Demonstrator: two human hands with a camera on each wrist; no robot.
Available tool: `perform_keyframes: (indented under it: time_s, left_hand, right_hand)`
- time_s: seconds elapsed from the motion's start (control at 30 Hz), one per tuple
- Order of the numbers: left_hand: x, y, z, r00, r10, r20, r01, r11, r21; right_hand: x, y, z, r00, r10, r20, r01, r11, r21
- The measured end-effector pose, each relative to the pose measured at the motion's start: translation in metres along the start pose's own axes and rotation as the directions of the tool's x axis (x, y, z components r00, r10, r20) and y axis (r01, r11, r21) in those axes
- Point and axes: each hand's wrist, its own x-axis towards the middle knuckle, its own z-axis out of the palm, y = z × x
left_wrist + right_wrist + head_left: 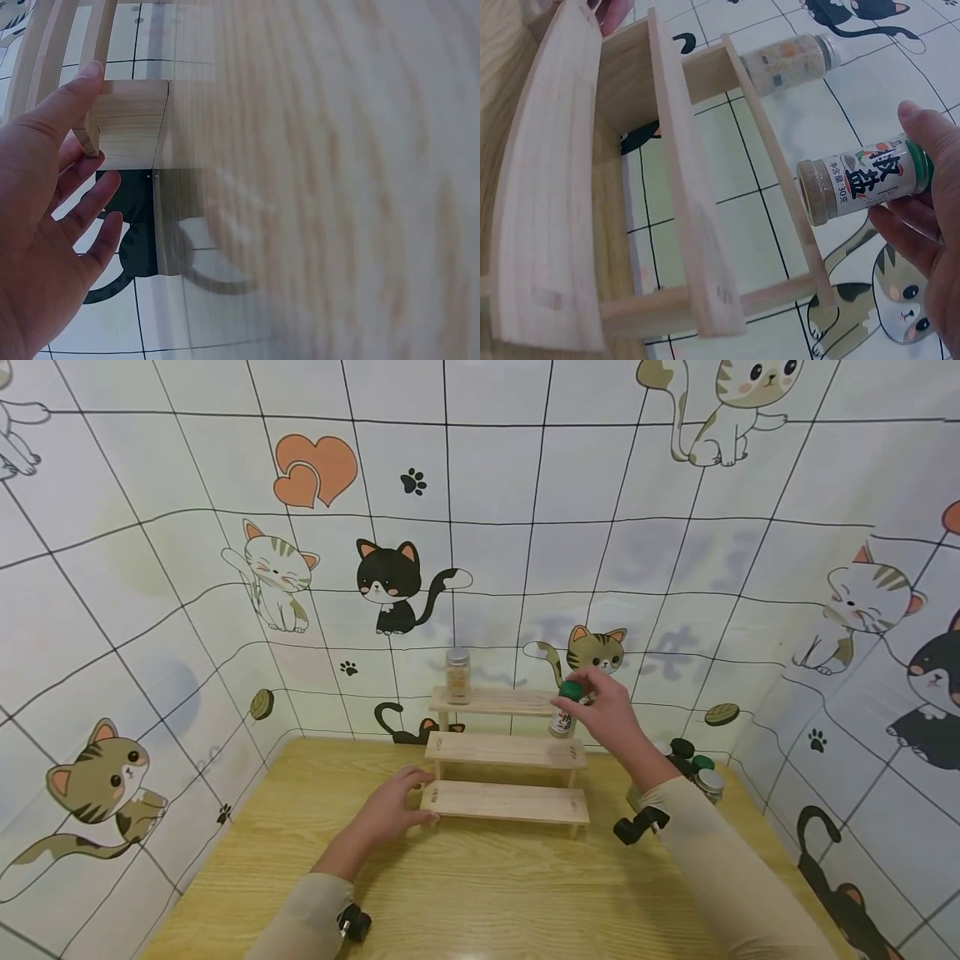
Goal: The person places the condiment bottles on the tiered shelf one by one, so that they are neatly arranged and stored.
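Observation:
A three-step wooden rack [510, 802] stands on the table. My left hand [390, 810] grips its left end, with the thumb on one face and the index finger on the other, as the left wrist view shows; the remaining fingers are loosely bent. Between thumb and fingers, my right hand [609, 714] holds a spice jar [864, 178] by its green cap. The jar has a white printed label and brown powder inside. Its base is at the right end of the top step; contact cannot be told. A silver-capped glass jar [458, 678] stands on that step's left end.
Several more jars [707, 777] with black, green and silvery lids stand at the table's right, partly hidden by my right forearm. A cat-print cloth [495, 560] hangs behind and along both sides of the wooden table [480, 893].

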Motion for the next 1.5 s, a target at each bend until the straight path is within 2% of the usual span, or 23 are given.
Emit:
perform_keyframes:
  time_s: [0.27, 0.63, 0.87, 1.07, 1.5]
  left_hand:
    - [-0.001, 0.001, 0.0, 1.0, 0.0, 0.004, 0.0, 1.0, -0.008]
    - [-0.003, 0.0, 0.005, 1.0, -0.008, 0.002, 0.009, 1.0, -0.027]
    - [-0.002, 0.001, 0.004, 1.0, -0.002, 0.007, 0.002, 1.0, -0.02]
    - [-0.002, 0.002, 0.003, 1.0, 0.014, 0.011, -0.014, 1.0, -0.012]
    - [-0.001, 0.003, -0.002, 1.0, -0.002, 0.019, 0.003, 1.0, -0.022]
  right_hand:
    - [0.031, -0.015, 0.017, 0.999, 0.02, 0.031, -0.021, 0.999, 0.034]
    - [0.064, -0.02, 0.04, 0.996, 0.037, 0.077, -0.043, 0.996, 0.073]
    - [0.074, -0.023, 0.053, 0.991, 0.089, 0.103, -0.102, 0.987, 0.126]
    - [0.079, -0.021, 0.065, 0.987, 0.111, 0.113, -0.124, 0.984, 0.124]
    - [0.082, -0.016, 0.079, 0.994, 0.089, 0.064, -0.095, 0.991, 0.098]
